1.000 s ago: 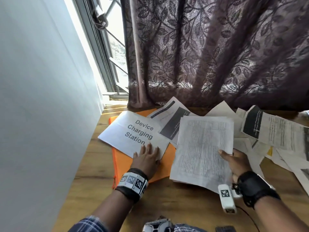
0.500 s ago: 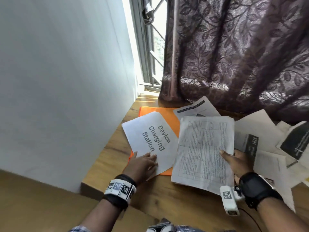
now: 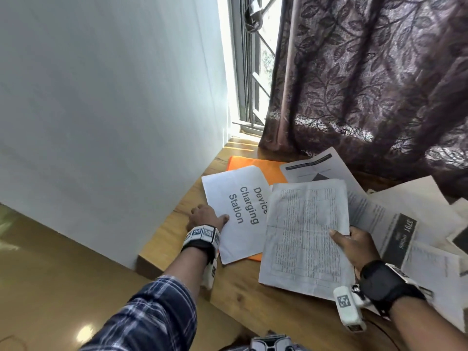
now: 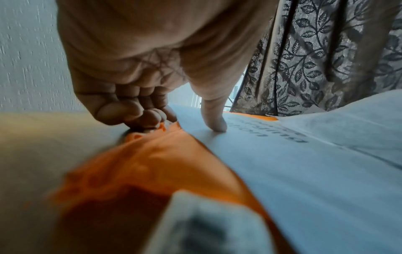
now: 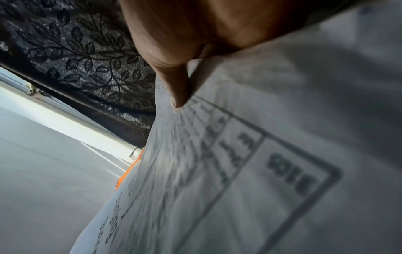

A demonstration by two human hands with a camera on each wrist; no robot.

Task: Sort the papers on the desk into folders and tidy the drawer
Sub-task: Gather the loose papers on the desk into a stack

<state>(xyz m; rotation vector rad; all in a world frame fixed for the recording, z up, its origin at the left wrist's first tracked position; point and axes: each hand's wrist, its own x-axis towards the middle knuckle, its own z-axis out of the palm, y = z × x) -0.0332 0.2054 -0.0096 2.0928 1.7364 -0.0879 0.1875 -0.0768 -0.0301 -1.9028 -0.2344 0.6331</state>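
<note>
A white sheet printed "Device Charging Station" (image 3: 235,214) lies on an orange folder (image 3: 263,168) at the desk's left end. My left hand (image 3: 206,219) is at the sheet's left edge. Its thumb (image 4: 214,123) presses on top of the sheet (image 4: 304,171), and its curled fingers (image 4: 141,116) pinch the edge where the orange folder (image 4: 174,171) shows. My right hand (image 3: 354,244) holds a stack of printed table sheets (image 3: 304,236) just above the desk, with the thumb on top (image 5: 178,96). The fingers underneath are hidden by the paper (image 5: 239,154).
More loose papers (image 3: 405,206) spread over the right of the wooden desk (image 3: 177,229). A dark leaf-patterned curtain (image 3: 367,84) hangs behind them, with a window (image 3: 253,72) to its left. A white wall (image 3: 101,97) borders the desk's left side.
My view has swung left. The "Device Charging Station" sheet has turned on the folder, and my left hand has slid from its near edge to its left edge. My right hand still holds the stack.
</note>
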